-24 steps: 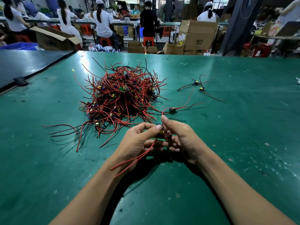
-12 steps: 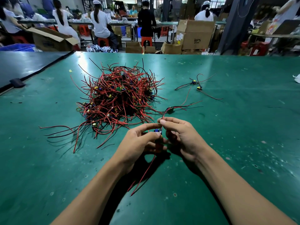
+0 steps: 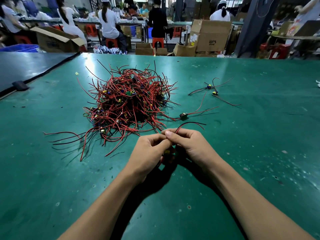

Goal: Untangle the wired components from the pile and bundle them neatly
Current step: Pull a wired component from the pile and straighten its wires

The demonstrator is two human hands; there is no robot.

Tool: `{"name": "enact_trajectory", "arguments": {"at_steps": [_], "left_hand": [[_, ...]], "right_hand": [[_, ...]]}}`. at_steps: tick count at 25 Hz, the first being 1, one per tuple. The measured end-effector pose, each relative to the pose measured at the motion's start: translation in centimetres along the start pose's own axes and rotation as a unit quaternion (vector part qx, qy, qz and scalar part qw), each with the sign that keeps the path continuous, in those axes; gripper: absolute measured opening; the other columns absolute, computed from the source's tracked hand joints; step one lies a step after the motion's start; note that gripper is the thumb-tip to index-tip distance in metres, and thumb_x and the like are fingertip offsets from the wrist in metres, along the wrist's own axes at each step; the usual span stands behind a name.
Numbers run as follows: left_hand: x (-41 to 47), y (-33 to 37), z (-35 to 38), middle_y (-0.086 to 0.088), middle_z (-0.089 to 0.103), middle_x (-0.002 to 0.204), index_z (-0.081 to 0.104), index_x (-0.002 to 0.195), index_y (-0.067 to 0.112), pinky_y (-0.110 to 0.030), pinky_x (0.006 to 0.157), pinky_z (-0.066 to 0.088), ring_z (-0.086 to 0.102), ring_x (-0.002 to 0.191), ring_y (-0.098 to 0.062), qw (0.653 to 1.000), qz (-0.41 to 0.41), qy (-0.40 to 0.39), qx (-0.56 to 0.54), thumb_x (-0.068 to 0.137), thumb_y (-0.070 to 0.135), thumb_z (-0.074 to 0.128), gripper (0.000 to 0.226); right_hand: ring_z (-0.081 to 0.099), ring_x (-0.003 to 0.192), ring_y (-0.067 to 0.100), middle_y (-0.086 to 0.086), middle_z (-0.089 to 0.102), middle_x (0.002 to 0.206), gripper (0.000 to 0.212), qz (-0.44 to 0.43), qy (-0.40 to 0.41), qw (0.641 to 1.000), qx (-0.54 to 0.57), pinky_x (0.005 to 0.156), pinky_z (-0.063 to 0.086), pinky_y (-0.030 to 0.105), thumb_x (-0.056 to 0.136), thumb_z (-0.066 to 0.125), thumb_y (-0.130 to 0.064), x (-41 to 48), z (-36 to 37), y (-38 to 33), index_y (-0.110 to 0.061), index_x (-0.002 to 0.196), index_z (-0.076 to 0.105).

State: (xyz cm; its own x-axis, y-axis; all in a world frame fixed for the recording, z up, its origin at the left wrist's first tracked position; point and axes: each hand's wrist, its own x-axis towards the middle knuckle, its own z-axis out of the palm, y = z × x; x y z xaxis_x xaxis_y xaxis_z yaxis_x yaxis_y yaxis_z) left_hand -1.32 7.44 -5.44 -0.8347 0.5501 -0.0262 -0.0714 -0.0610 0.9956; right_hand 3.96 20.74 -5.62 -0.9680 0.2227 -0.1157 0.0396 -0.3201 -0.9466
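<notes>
Both forearms come in from the bottom and the hands meet over the middle of the green tabletop (image 3: 242, 161). The left hand (image 3: 149, 153) has its fingers curled in, grip closed around one wired component (image 3: 167, 151). You only get a yellow bit of it peeking out between the palms, the rest is hidden. The right hand (image 3: 189, 144) pinches that same piece's red and black leads between thumb and fingers, so that grip is closed on it too. The leads arc up out of the fingers and off to the right.

Just past the hands, a bit left, sits the pile (image 3: 128, 104): a big tangle of red and black wire with small yellow and blue parts buried in it, and stray leads trailing out to the left. Right beside the pile's right edge lies a loose component (image 3: 183, 116), its leads running off to the right. Further back and right, well apart from the pile, are two more loose ones (image 3: 209, 86), close together.

On the left a darker tabletop (image 3: 26, 66) butts up against the green one, with a black block (image 3: 20, 84) at the seam. Way back there are cardboard boxes (image 3: 213, 37) and people at benches, mostly with their backs turned.
</notes>
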Motion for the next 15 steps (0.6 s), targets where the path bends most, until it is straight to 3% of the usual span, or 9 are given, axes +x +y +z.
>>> {"name": "enact_trajectory", "arguments": {"at_steps": [3,4,6,9,11,13,15], "left_hand": [[0.0,-0.2,0.2,-0.016,0.058,0.064,0.063,0.077,-0.008,-0.034,0.058,0.040,0.051,0.057,-0.023,0.998,0.017,0.004,0.062,0.091,0.006,0.061,0.019],[0.0,-0.2,0.3,-0.015,0.058,0.063,0.061,0.076,-0.008,-0.032,0.055,0.040,0.050,0.055,-0.022,0.997,0.019,0.000,0.080,0.091,0.005,0.060,0.020],[0.1,-0.1,0.3,-0.011,0.057,0.059,0.060,0.074,-0.004,-0.025,0.047,0.039,0.048,0.048,-0.021,0.994,0.014,-0.013,0.104,0.090,0.004,0.059,0.018],[0.0,0.0,0.2,-0.008,0.055,0.058,0.062,0.074,0.001,-0.021,0.041,0.038,0.046,0.045,-0.019,0.990,0.009,-0.036,0.133,0.090,0.005,0.060,0.017],[0.0,0.0,0.2,-0.008,0.056,0.061,0.064,0.075,0.001,-0.021,0.044,0.039,0.047,0.049,-0.019,0.986,0.014,-0.048,0.157,0.090,0.008,0.061,0.017],[0.0,0.1,0.2,-0.007,0.056,0.061,0.064,0.074,0.002,-0.022,0.045,0.039,0.048,0.051,-0.020,0.986,0.014,-0.057,0.157,0.090,0.009,0.061,0.018],[0.1,0.2,0.1,-0.004,0.055,0.057,0.064,0.073,0.004,-0.023,0.044,0.039,0.047,0.048,-0.020,0.989,0.004,-0.065,0.133,0.091,0.007,0.060,0.018]], "right_hand": [[0.062,0.061,0.007,0.004,0.071,0.075,0.019,-0.032,0.011,0.992,-0.121,0.056,0.050,0.019,0.092,0.071,-0.025,0.1,-0.4,0.0,-0.006,0.091,0.077],[0.060,0.059,0.004,0.002,0.072,0.075,0.020,-0.039,0.015,0.987,-0.153,0.057,0.046,0.018,0.094,0.069,-0.025,0.1,-0.6,-0.2,-0.007,0.088,0.077],[0.063,0.069,0.002,-0.002,0.076,0.087,0.022,-0.058,0.036,0.971,-0.228,0.069,0.045,0.020,0.095,0.067,-0.027,0.4,-1.2,-0.4,-0.010,0.088,0.078],[0.067,0.088,-0.001,-0.008,0.077,0.091,0.022,-0.116,0.121,0.911,-0.376,0.079,0.043,0.013,0.094,0.068,-0.030,0.9,-1.9,-0.7,-0.013,0.090,0.081],[0.067,0.082,0.005,-0.004,0.076,0.082,0.025,-0.161,0.194,0.879,-0.405,0.072,0.043,0.012,0.093,0.069,-0.030,1.0,-2.4,-0.7,-0.009,0.084,0.080],[0.064,0.073,0.015,0.004,0.074,0.074,0.031,-0.192,0.243,0.856,-0.413,0.070,0.045,0.020,0.094,0.068,-0.033,1.1,-2.6,-0.5,-0.007,0.079,0.078],[0.058,0.057,0.013,-0.002,0.071,0.065,0.036,-0.182,0.258,0.873,-0.371,0.057,0.043,0.023,0.095,0.065,-0.039,1.2,-2.2,-0.4,-0.012,0.076,0.078]]}}
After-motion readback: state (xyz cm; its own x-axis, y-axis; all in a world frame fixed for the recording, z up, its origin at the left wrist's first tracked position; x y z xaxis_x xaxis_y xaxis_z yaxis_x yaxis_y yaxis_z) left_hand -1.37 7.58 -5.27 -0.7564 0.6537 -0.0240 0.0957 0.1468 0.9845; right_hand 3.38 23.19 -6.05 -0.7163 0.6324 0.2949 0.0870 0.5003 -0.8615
